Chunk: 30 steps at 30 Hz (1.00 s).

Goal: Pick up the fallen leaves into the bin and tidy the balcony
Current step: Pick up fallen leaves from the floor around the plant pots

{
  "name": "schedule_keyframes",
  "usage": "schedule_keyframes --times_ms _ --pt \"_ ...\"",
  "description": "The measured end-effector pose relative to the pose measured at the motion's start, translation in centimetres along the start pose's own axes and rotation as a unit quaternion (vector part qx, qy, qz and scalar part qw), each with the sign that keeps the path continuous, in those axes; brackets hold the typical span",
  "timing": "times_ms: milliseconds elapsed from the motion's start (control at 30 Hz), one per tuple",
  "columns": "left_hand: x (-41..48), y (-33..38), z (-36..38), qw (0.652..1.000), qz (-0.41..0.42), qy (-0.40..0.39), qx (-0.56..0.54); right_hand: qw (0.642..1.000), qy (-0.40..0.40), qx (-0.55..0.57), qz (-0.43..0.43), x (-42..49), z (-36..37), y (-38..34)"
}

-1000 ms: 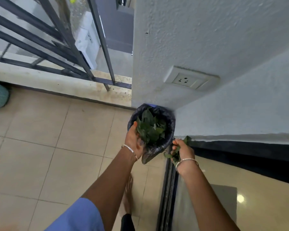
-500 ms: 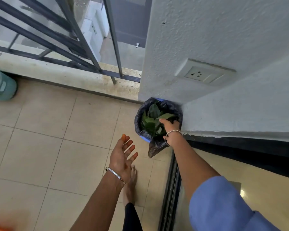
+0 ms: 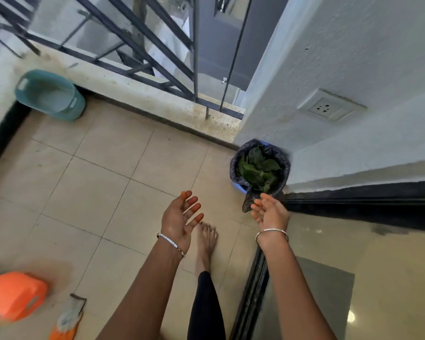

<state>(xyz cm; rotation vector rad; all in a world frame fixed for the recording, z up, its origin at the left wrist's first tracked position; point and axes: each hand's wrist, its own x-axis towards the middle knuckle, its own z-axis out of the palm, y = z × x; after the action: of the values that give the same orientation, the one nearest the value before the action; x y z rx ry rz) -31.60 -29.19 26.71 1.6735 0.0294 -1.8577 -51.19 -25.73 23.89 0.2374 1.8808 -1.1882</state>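
Presently, both forearms extend forward over the beige tiled floor (image 3: 96,192). The left hand (image 3: 179,217) is palm-up, fingers spread and straight, holding nothing. The right hand (image 3: 270,212) is turned palm-inward, fingers loosely extended, likewise empty. Just beyond the right fingertips stands the small blue bin lined with a black plastic bag (image 3: 234,165), containing green leaves (image 3: 258,168). A round teal plastic bucket (image 3: 49,94) sits well beyond the left hand, to its left.
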Motion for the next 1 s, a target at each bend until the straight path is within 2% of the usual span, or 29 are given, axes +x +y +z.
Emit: schedule_keyframes --times_ms 300,600,800,1000 --pt "-12.5 3.9 -15.9 0.997 0.053 0.0 -0.048 0.991 -0.109 -0.031 -0.075 -23.0 2.0 6.3" --pt "-27.5 8.5 -34.6 0.983 0.091 0.049 -0.149 0.968 -0.212 -0.089 -0.102 -43.7 5.0 11.8" --pt "-33.7 10.7 -45.4 0.951 0.135 0.115 -0.254 0.908 -0.337 -0.203 -0.144 -53.4 10.0 14.4" --pt "-37.3 10.8 -53.1 0.888 0.169 0.16 -0.396 0.829 -0.432 -0.309 -0.176 -59.6 16.1 17.4"
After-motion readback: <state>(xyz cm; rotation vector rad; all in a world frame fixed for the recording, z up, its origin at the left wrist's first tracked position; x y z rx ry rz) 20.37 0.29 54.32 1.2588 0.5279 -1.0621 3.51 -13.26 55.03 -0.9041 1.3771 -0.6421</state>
